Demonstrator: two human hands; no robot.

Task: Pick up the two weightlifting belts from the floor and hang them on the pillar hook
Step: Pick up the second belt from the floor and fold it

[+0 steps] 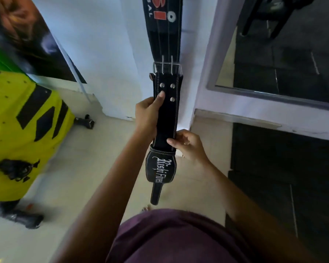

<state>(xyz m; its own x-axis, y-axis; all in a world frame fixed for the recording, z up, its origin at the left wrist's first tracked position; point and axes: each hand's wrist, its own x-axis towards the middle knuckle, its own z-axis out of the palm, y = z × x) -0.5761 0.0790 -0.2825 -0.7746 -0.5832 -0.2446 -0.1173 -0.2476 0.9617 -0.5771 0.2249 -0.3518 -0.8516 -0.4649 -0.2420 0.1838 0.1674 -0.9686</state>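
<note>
A black weightlifting belt with white stitching, silver rivets and a steel buckle is held upright in front of the white pillar. My left hand grips its left edge, thumb on the front near the rivets. My right hand pinches its right edge lower down. Its wide part with white lettering and the tongue dangle below my hands. A second black belt with red and white print hangs on the pillar above, running out of the top of the view. The hook is out of sight.
A yellow-green machine cover with black handles stands at the left on the tiled floor. A dark poster is on the wall at upper left. A framed mirror and black rubber mats lie to the right.
</note>
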